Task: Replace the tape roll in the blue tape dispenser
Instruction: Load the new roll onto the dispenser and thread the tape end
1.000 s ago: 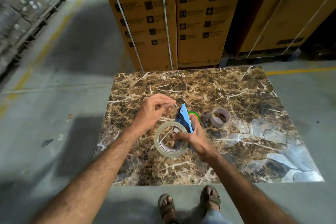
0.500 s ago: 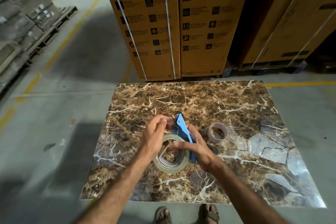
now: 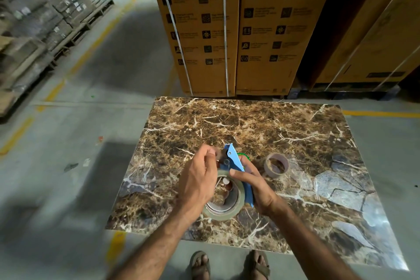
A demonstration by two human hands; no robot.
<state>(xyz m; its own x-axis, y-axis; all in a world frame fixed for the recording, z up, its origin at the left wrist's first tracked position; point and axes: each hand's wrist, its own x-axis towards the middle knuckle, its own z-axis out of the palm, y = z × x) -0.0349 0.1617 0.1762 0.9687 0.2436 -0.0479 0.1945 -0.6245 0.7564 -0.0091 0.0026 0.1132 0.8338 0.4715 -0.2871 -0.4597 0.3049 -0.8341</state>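
The blue tape dispenser (image 3: 235,161) is held above the marble table (image 3: 295,143), nose pointing away from me. A full clear tape roll (image 3: 229,213) sits on its hub, at the near end. My right hand (image 3: 256,186) grips the dispenser's right side, thumb over the roll's top. My left hand (image 3: 200,177) is pinched at the dispenser's front roller, apparently on the loose tape end, which I cannot make out. An empty cardboard tape core (image 3: 276,165) lies on the table to the right of my hands. Something green (image 3: 244,156) peeks out behind the dispenser.
Tall strapped cardboard boxes (image 3: 238,29) stand just behind the table's far edge. Stacked goods on pallets (image 3: 34,29) line the left. Concrete floor surrounds the table, and my sandalled feet (image 3: 229,265) are at its near edge.
My left hand has come in from above the table to the dispenser's front roller. The camera has tilted up, so hands and table sit lower in view.
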